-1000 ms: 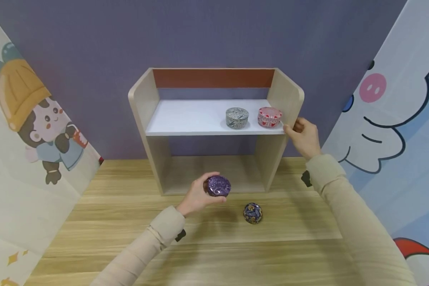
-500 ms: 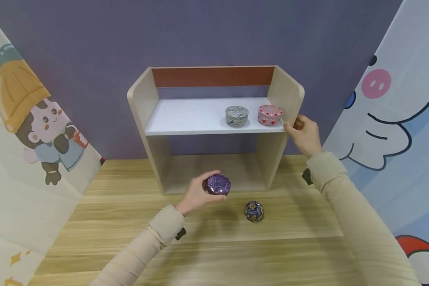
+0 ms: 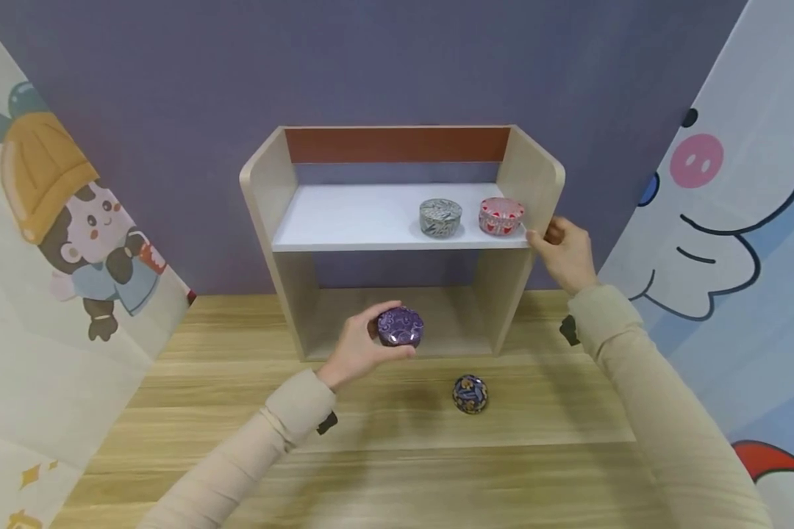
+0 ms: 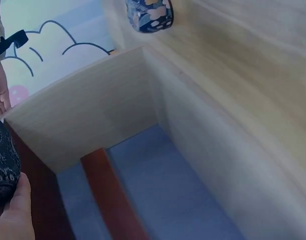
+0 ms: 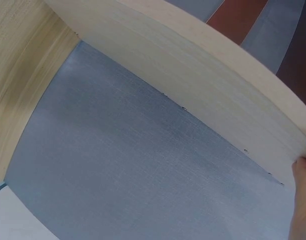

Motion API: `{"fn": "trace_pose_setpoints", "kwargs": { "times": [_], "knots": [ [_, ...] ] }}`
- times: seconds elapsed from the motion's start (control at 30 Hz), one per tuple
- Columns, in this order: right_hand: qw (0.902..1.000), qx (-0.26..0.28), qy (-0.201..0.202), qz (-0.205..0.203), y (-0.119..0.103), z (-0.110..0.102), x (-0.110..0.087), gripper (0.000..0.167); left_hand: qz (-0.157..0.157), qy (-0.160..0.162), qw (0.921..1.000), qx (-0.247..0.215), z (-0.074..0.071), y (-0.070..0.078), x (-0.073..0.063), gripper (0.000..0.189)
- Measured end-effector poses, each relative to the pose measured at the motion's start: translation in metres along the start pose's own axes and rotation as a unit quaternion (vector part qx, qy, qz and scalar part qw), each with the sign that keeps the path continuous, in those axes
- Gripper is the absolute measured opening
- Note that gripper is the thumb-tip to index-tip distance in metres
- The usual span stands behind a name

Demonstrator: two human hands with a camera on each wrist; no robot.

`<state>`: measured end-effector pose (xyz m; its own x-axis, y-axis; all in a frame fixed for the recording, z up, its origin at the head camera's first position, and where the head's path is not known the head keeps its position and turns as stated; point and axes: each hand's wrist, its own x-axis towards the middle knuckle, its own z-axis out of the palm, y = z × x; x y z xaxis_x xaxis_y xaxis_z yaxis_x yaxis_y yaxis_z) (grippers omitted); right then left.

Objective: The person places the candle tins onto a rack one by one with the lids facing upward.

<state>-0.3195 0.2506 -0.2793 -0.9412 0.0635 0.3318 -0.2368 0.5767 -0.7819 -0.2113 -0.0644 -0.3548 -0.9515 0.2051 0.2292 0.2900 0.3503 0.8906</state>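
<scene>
A round purple tin (image 3: 400, 326) with a swirl pattern is held by my left hand (image 3: 357, 347), thumb below and fingers above, in front of the shelf's lower opening. In the left wrist view this tin (image 4: 4, 162) shows dark at the left edge. My right hand (image 3: 564, 253) grips the front edge of the right side panel of the small wooden shelf (image 3: 532, 176). On the white upper board stand a grey-green leaf-patterned tin (image 3: 440, 218) and, to its right, a pink and red tin (image 3: 501, 217). A navy floral tin (image 3: 470, 394) lies on the table before the shelf.
The wood-grain table (image 3: 397, 470) extends in front of the shelf and to both sides. A dark blue-grey backdrop (image 3: 397, 66) rises behind it. Cartoon-printed panels flank the table, with a capped figure (image 3: 93, 213) on the left and a pink-nosed one on the right.
My left hand has lifted the purple tin slightly, up and a little to the left, closer to the lower opening. My right hand stays at the side panel.
</scene>
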Motion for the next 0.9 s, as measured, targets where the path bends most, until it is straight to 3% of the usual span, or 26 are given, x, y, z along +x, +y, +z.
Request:
{"fn": "trace_pose_setpoints", "kwargs": {
  "times": [0.33, 0.6, 0.9],
  "knots": [
    [0.9999, 0.012, -0.006, 0.011, -0.001, 0.0, -0.002, 0.049, 0.005, 0.013, 0.9986, 0.052, -0.042, 0.039, 0.022, 0.074],
    [1.0, 0.004, 0.0, 0.002, 0.001, -0.002, -0.001, 0.049, -0.001, 0.015, 0.9975, 0.069, -0.06, 0.058, 0.043, 0.077],
    [1.0, 0.004, -0.001, 0.001, -0.002, -0.002, -0.003, 0.049, 0.015, 0.031, 0.9965, 0.076, -0.08, 0.078, 0.074, 0.078]
  ]
}}
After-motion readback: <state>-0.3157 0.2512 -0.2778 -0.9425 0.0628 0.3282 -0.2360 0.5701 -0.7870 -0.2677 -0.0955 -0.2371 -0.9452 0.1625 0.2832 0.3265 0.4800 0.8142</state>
